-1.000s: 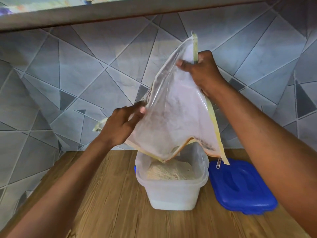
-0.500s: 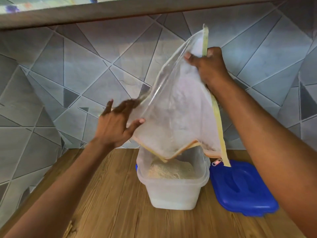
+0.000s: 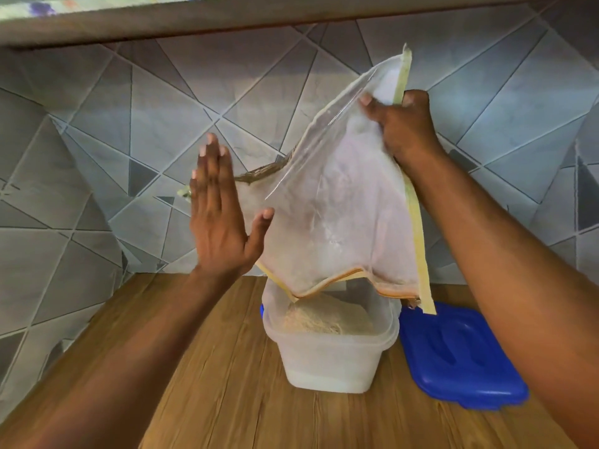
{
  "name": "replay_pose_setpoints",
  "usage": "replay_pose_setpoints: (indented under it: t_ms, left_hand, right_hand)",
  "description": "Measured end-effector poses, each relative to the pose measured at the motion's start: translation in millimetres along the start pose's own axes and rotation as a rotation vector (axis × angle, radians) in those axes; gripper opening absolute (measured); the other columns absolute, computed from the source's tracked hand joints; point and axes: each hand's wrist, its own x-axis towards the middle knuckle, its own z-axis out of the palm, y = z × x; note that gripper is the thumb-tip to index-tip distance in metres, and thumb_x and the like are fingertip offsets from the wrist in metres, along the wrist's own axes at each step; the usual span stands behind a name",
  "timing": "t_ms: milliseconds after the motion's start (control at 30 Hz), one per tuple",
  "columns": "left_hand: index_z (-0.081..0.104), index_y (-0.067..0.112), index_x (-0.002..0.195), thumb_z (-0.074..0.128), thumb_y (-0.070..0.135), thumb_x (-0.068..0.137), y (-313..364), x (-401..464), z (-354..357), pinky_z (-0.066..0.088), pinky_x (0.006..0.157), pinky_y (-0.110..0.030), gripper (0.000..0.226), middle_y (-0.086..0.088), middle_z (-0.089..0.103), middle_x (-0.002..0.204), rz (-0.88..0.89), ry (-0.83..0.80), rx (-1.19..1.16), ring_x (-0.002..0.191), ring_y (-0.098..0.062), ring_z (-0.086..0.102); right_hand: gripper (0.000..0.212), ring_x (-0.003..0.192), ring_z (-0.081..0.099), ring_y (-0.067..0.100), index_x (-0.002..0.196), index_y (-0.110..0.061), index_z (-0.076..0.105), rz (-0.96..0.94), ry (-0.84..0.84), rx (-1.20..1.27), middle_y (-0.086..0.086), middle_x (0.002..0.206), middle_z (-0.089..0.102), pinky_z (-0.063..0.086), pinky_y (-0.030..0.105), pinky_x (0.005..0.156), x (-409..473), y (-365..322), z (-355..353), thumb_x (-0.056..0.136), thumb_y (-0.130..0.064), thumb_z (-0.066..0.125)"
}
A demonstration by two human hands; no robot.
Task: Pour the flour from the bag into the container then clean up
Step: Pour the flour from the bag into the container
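Overhead, right hand pinching bag

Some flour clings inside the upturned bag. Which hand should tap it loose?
Left. The left hand is open and flat beside the bag, while the right hand grips its top corner.

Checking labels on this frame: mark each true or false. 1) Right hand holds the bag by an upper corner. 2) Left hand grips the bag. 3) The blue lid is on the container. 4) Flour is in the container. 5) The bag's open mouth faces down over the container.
1) True: the right hand pinches the bag near its top corner.
2) False: the left hand is flat, fingers straight, beside the bag.
3) False: the blue lid lies on the counter, right of the container.
4) True: flour is visible inside.
5) True.
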Motion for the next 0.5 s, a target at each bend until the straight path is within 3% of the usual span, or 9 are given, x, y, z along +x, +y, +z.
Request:
replay_pose_setpoints:
  t_ms: [67,100,233,333,367,433,500]
  left_hand:
    - [0.029,0.013,0.158,0.018,0.070,0.097,-2.5,-1.4,2.1,0.016,0.127,-0.050,0.085,-0.008,0.027,0.166,0.008,-0.176,-0.005,0.154,-0.026,0.023]
    - [0.031,0.016,0.157,0.016,0.073,0.096,-4.5,-3.2,2.6,0.022,0.125,-0.050,0.085,-0.004,0.030,0.165,-0.021,-0.189,-0.047,0.153,-0.024,0.028]
    - [0.026,0.015,0.159,0.020,0.069,0.095,-1.9,-2.9,-1.5,0.020,0.125,-0.038,0.085,-0.003,0.021,0.168,-0.054,0.003,-0.113,0.154,-0.015,0.019]
    - [0.021,0.001,0.158,0.027,0.062,0.095,0.3,0.8,-4.9,0.019,0.127,-0.048,0.088,-0.018,0.013,0.168,-0.035,0.096,-0.051,0.157,-0.028,0.013]
    - [0.023,0.000,0.157,0.024,0.064,0.095,-2.3,-0.2,-3.6,0.014,0.127,-0.050,0.089,-0.018,0.015,0.167,-0.008,0.047,0.011,0.157,-0.030,0.014]
    - [0.036,0.009,0.155,0.012,0.073,0.095,-6.6,-4.2,-1.3,0.010,0.128,-0.047,0.090,-0.010,0.030,0.164,0.029,-0.185,0.065,0.152,-0.028,0.029]
    - [0.041,0.011,0.152,0.007,0.074,0.095,-9.2,-9.1,0.0,0.013,0.128,-0.045,0.091,-0.007,0.039,0.161,0.026,-0.212,0.008,0.149,-0.027,0.037]
  right_hand:
    - [0.024,0.062,0.061,0.012,0.084,-0.009,0.062,0.005,-0.004,0.004,0.005,0.076,0.060,0.049,0.025,0.058,-1.7,-0.6,-0.4,0.085,-0.026,0.079]
    - [0.023,0.058,0.060,0.008,0.079,-0.010,0.061,0.002,-0.006,-0.001,0.002,0.072,0.060,0.049,0.023,0.057,-1.4,0.2,-0.5,0.086,-0.023,0.079]
    - [0.030,0.047,0.056,-0.001,0.066,-0.017,0.055,-0.001,-0.004,-0.011,-0.003,0.065,0.058,0.047,0.018,0.054,-3.8,0.0,-0.5,0.088,-0.018,0.076]
    - [0.023,0.047,0.058,-0.006,0.076,-0.014,0.057,0.001,0.004,-0.007,-0.003,0.071,0.060,0.048,0.014,0.053,-2.6,-0.5,-1.6,0.089,-0.020,0.076]
    - [0.022,0.048,0.058,-0.006,0.082,-0.011,0.060,0.009,0.004,0.001,-0.002,0.073,0.061,0.047,0.013,0.052,-2.1,-1.3,-2.7,0.088,-0.023,0.076]
    - [0.038,0.051,0.060,-0.005,0.100,0.000,0.063,0.021,0.015,0.018,0.000,0.079,0.063,0.046,0.014,0.051,-1.4,-0.6,-4.1,0.084,-0.030,0.080]
    - [0.045,0.052,0.060,-0.004,0.106,0.001,0.060,0.028,0.022,0.033,0.002,0.081,0.062,0.046,0.015,0.051,-2.8,-0.7,-4.5,0.083,-0.032,0.081]
